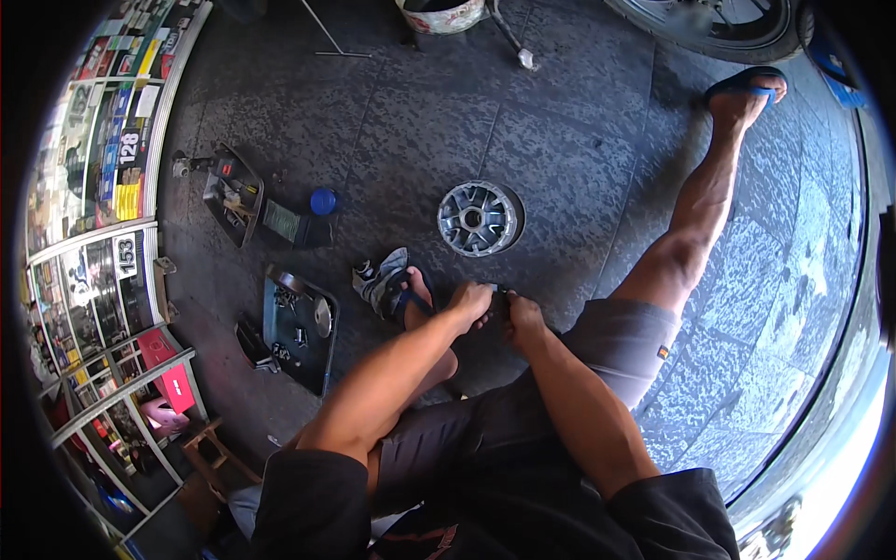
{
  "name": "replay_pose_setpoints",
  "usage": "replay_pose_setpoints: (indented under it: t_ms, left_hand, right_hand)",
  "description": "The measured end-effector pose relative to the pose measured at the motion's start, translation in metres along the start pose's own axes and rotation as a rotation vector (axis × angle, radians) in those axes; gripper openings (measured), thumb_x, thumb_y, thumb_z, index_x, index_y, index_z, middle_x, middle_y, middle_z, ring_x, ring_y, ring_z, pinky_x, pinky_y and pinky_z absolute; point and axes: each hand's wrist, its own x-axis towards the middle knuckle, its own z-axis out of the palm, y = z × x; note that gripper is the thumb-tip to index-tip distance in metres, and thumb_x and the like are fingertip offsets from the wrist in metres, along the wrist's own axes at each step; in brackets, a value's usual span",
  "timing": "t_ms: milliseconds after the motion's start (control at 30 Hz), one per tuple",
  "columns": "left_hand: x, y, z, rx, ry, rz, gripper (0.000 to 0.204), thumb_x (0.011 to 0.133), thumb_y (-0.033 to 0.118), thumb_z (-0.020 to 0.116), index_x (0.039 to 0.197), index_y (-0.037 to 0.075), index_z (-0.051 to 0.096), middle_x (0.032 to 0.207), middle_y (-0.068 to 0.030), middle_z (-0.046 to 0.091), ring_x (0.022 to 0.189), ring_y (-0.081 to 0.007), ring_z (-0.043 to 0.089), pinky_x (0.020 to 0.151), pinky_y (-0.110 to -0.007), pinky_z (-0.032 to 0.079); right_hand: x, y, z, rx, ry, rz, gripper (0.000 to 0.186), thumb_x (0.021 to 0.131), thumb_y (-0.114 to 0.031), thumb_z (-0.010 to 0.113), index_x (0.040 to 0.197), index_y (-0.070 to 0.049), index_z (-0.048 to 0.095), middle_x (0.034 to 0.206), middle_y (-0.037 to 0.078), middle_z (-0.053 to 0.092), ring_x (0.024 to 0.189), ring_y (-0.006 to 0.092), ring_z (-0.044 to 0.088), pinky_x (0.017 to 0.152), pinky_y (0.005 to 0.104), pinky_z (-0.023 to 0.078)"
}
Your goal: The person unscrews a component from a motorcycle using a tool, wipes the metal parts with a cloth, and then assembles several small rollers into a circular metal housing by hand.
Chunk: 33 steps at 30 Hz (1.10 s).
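Observation:
My left hand [472,301] and my right hand [525,315] are close together in front of my lap, fingers closed. Between them shows a small dark part [499,289], too small to name; both hands seem to grip it. Just beyond them a round silver metal pulley with spokes and a hub hole [473,245] lies flat on the floor, apart from my hands. A crumpled grey rag [383,280] lies by my left foot, to the left of my hands.
On the left stand a tray of metal parts [324,359], a tool tray [245,177], a blue round lid [323,201] and a glass display shelf [149,224]. A bucket [448,19] and a motorcycle wheel [793,42] are at the far side. My right leg stretches out right.

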Motion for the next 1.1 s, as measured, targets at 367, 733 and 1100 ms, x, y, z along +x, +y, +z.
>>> replay_pose_setpoints:
  t_ms: [367,733,1100]
  left_hand:
    - [0.024,0.012,0.01,0.155,-0.009,-0.096,0.035,0.092,0.031,0.045,0.073,0.004,0.057,0.062,-0.0082,0.054,0.047,-0.0178,0.049,0.04,-0.035,0.037]
    - [0.03,0.018,0.025,0.408,0.112,0.015,0.038,0.091,0.025,0.042,0.066,0.002,0.06,0.063,-0.0133,0.059,0.05,-0.025,0.054,0.044,-0.042,0.041]
    - [-0.066,0.086,-0.003,-0.761,-0.942,0.024,0.061,0.095,0.061,0.045,0.129,0.011,0.054,0.117,-0.0125,0.064,0.102,-0.0317,0.066,0.087,-0.049,0.053]
  right_hand:
    - [0.036,0.0,-0.009,0.116,-0.045,0.129,0.024,0.097,-0.031,0.051,0.088,-0.01,0.06,0.064,0.004,0.041,0.05,0.0147,0.037,0.041,0.0315,0.028]
    - [0.048,-0.008,-0.018,0.079,-0.063,0.153,0.026,0.093,-0.029,0.053,0.087,-0.005,0.062,0.064,0.006,0.038,0.052,0.0163,0.036,0.042,0.0323,0.027]
    - [-0.113,-0.086,-0.071,-0.644,0.041,-1.156,0.035,0.102,-0.03,0.049,0.089,0.001,0.06,0.078,0.023,0.066,0.075,0.0382,0.066,0.068,0.0414,0.05]
